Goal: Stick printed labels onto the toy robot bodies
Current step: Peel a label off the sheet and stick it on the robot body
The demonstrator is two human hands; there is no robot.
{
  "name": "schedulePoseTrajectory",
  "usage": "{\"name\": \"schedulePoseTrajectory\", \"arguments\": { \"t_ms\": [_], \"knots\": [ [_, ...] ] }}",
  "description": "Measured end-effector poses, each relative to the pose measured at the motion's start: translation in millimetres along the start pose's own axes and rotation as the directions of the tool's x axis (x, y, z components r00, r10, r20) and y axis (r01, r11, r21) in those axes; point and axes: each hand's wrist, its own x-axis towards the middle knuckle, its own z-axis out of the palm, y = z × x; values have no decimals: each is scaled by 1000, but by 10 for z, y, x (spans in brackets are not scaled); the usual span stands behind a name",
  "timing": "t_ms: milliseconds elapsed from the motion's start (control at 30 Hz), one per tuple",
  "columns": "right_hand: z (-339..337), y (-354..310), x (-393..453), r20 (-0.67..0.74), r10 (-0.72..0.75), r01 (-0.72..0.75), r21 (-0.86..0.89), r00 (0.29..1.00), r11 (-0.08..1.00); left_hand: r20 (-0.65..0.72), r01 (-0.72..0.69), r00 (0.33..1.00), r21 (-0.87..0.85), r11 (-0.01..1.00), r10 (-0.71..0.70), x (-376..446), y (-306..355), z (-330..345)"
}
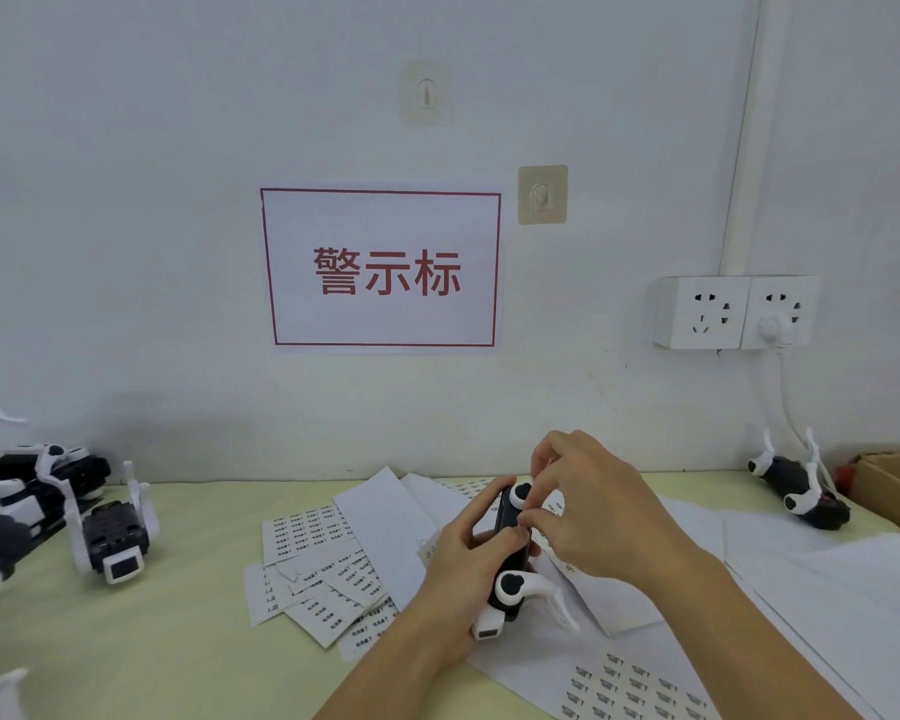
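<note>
My left hand (461,561) grips a black and white toy robot body (510,550) from its left side, holding it above the label sheets. My right hand (588,504) comes in from the right, its thumb and fingertips pinched against the black upper part of the body; whatever is under the fingertips is hidden. Printed label sheets (315,532) lie scattered on the table to the left of the hands, and another label sheet (635,688) lies near the front edge.
A pile of toy robots (17,491) lies at the far left, one robot body (113,532) beside it. Another robot (801,485) rests at the back right by a cardboard box (894,485). Blank backing papers (827,579) cover the right side. A wall socket (733,311) has a cord hanging.
</note>
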Motion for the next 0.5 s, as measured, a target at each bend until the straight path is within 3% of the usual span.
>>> {"name": "schedulePoseTrajectory", "arguments": {
  "t_ms": [500],
  "knots": [
    [-34,-67,-5,-35,85,-86,-34,996,996,3,-6,1000,5,1000,6,-11,3,11]
  ]
}}
